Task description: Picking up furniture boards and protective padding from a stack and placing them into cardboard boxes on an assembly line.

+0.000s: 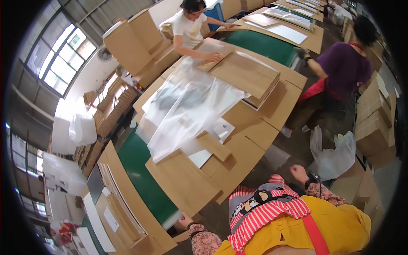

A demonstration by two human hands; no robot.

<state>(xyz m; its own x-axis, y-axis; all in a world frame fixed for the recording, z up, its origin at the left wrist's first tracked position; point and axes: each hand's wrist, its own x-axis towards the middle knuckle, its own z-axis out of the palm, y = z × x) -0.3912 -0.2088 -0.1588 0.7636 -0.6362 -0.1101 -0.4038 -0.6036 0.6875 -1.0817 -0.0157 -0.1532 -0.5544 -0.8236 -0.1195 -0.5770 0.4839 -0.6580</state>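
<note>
From my seat, my left hand (185, 220) sits at the near edge of the bench (182, 187), where bare cardboard gives open passage, while my right hand (299, 173) hangs over open floor (293, 146) beside a white plastic bag (333, 155). Further in, a loose clear plastic sheet (191, 110) and a flat cardboard strip (214, 146) cover the middle. Beyond, a stack of cardboard sheets (248, 78) and 2 other people's arms block the far end.

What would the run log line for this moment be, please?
left hand: touching cardboard sheet edge | right hand: free, near white plastic bag | clear plastic film on table
</note>
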